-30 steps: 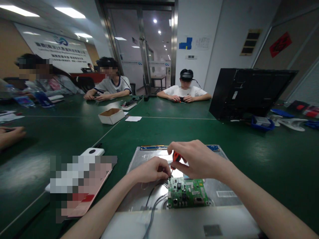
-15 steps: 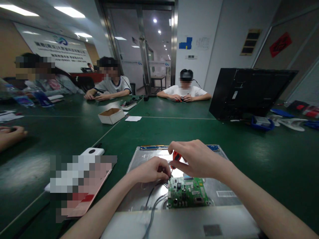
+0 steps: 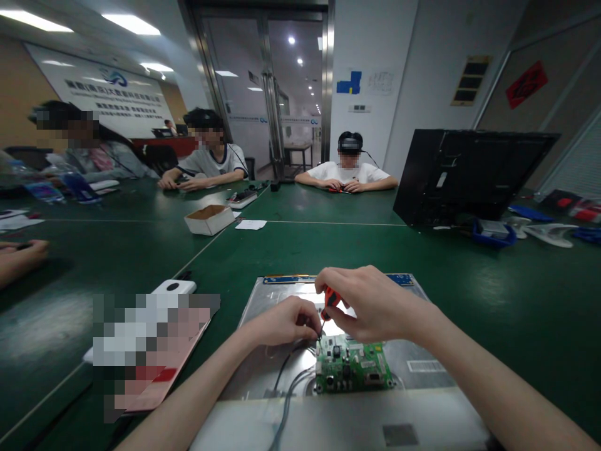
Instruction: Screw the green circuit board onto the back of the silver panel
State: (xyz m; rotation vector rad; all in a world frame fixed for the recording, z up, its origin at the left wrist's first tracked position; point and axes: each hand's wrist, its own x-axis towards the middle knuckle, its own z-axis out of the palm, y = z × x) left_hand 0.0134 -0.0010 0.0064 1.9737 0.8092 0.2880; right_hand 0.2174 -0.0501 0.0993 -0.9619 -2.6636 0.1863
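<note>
A green circuit board (image 3: 354, 366) lies on a silver metal panel (image 3: 422, 351) in front of me. My right hand (image 3: 370, 300) grips the handle of a red and black screwdriver (image 3: 331, 297), its shaft pointing down to the board's upper left corner. Beside the tip, my left hand (image 3: 288, 321) has its fingers pinched together at that corner; what they hold, if anything, is hidden. Grey cables (image 3: 287, 401) run from the board's left side down over the panel's pale lower part.
A black monitor (image 3: 469, 178) stands at the right, near a blue tray (image 3: 493, 233). An open box (image 3: 210, 219) and white paper (image 3: 251, 224) lie farther back. At the left are a white device (image 3: 173, 287), a pink item (image 3: 188, 338) and another person's hand (image 3: 23, 254).
The fingers of my right hand have shifted slightly around the screwdriver handle. My left hand stays in place at the board's corner.
</note>
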